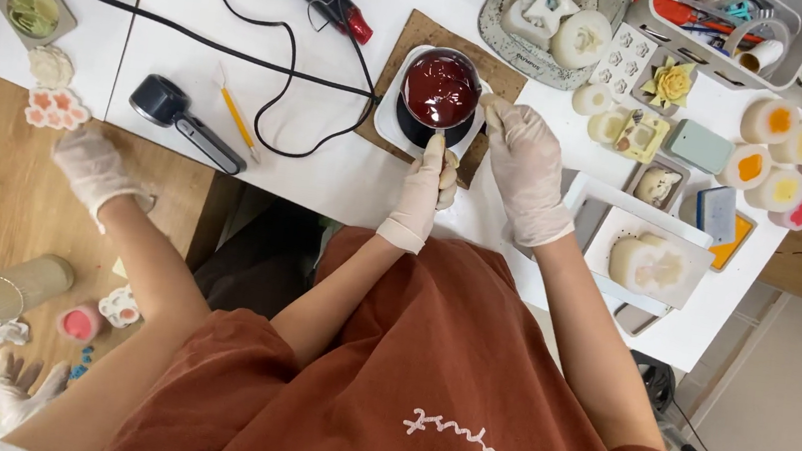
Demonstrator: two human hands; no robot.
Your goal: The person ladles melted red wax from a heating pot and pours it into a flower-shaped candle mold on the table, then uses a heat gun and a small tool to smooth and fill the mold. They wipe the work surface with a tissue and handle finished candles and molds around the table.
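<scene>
Small metal pot [442, 89] of dark red liquid sits on white round warmer [412, 126], on brown mat [422, 37], on white counter [327, 167]. Left hand [422, 193], gloved, grip closed round pot handle just below pot. Right hand [526, 164], gloved, fingers curled at pot's right rim; whether grip holds anything, cannot tell. Right of pot: white moulds [653, 264]. Left of pot: black cable [278, 70], yellow pen [235, 121]. Other person's gloved hand [91, 165] far left of pot.

Small pot [442, 89] (dark red liquid) on square heater [388, 118].
</scene>
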